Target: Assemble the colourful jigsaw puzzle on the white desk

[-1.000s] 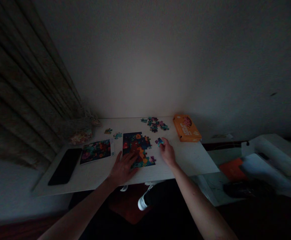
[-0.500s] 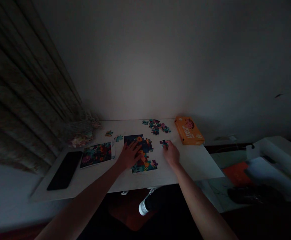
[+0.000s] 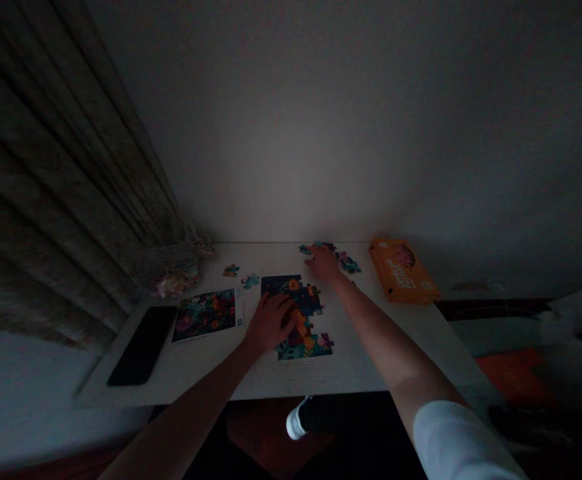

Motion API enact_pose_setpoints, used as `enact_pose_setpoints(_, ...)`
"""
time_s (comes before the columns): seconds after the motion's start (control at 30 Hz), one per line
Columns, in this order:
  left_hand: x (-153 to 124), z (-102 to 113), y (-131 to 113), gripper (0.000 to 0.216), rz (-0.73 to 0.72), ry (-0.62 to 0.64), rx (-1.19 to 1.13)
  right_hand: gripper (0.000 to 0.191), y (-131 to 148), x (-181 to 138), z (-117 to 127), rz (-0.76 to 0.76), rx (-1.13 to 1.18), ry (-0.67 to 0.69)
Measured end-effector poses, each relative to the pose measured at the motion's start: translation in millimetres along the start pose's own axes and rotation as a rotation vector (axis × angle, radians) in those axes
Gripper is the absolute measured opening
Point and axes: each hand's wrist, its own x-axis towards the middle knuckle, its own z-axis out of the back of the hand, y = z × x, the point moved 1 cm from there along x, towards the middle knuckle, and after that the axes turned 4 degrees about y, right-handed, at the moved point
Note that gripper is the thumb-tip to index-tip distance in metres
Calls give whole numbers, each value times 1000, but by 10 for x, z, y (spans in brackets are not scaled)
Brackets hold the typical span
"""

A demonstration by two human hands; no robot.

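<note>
My left hand (image 3: 271, 323) lies flat, holding nothing, on the part-built puzzle (image 3: 307, 313) on the desk (image 3: 371, 333). My right hand (image 3: 325, 263) is among the loose pieces (image 3: 348, 263) beyond it, and I cannot tell its grip. I judge I'm choosing one, which calls for a fingertip pinch.

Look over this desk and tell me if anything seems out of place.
Nothing spilled or damaged. Two stray pieces lie apart, left of the puzzle, away from the loose pile by the right hand; the orange box sits askew.

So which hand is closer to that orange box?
The right. The right hand is on the loose pieces beside the orange box; the left hand rests on the assembled puzzle, farther away.
</note>
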Motion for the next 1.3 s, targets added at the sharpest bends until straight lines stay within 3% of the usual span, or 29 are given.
enact_pose_setpoints(0.17,-11,33,-24,33,6,-38,-29,51,70,352,-144,-98,-39,77)
enact_pose_setpoints(0.33,-7,65,-28,33,31,-53,-47,52,47,504,-193,-105,73,20)
enact_pose_setpoints(0.47,0,73,-7,37,45,-55,-52,32,124,440,-147,-37,235,51)
enact_pose_setpoints(0.6,7,49,29,47,59,-104,-43,17,226,62,-62,-45,461,34)
enact_pose_setpoints(0.77,-19,40,48,60,106,-204,-35,27,423,-788,-73,-131,988,38)
enact_pose_setpoints(0.87,-44,67,23,60,31,-182,9,32,568,-1276,-87,-192,1209,32)
enact_pose_setpoints(0.97,-56,118,-19,55,-120,-99,65,35,662,-1623,-32,-287,1265,-16)
enact_pose_setpoints(1.1,-52,184,-75,46,-277,5,63,44,706,-1876,68,-387,1283,-18)
enact_pose_setpoints(1.3,-101,206,-151,38,-274,-16,-78,44,702,-1975,47,-308,1340,-9)
